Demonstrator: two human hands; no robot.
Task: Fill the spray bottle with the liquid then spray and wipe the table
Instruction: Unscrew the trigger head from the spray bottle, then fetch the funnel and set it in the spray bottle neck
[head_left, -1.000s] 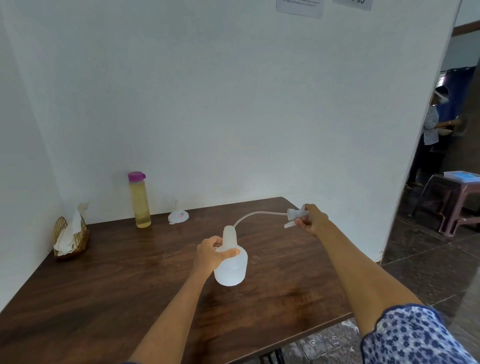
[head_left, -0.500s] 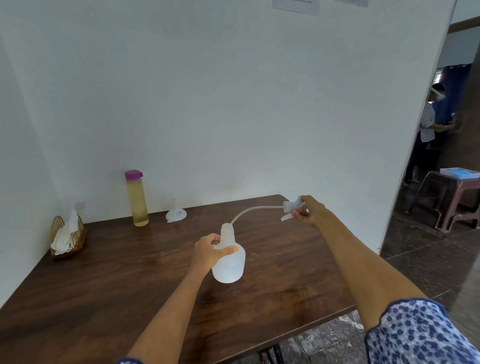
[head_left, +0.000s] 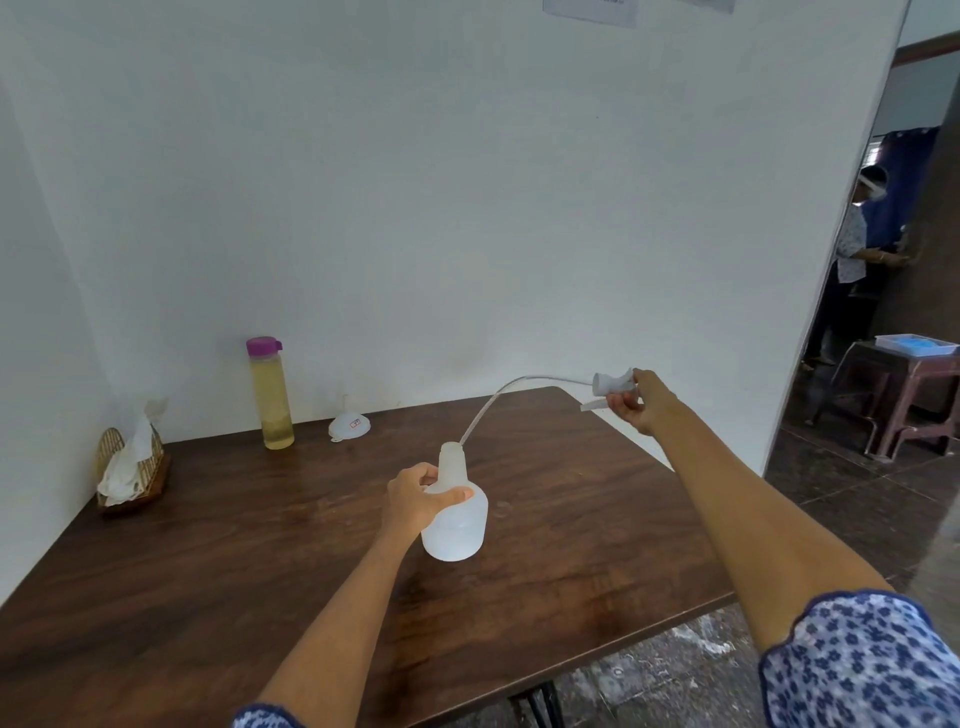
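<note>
1. Table (head_left: 208, 597): dark wood, open room at near left; right edge near right arm.
2. Left hand (head_left: 415, 499) reaches forward, fingers wrapped round spray bottle (head_left: 457, 525) neck, bottle mid-table, uncapped.
3. Right hand (head_left: 641, 402) stretched out far right, pinching spray head (head_left: 613, 384); tube (head_left: 498, 397) tip at bottle mouth.
4. Liquid bottle (head_left: 270, 395), funnel (head_left: 349, 427) by wall.

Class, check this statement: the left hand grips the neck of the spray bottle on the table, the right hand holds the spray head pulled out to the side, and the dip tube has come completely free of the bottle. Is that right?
Not quite. The head view shows the dip tube with its lower end still inside the mouth of the spray bottle, not free. The rest holds: the left hand grips the neck and the right hand holds the spray head out to the side.
</note>
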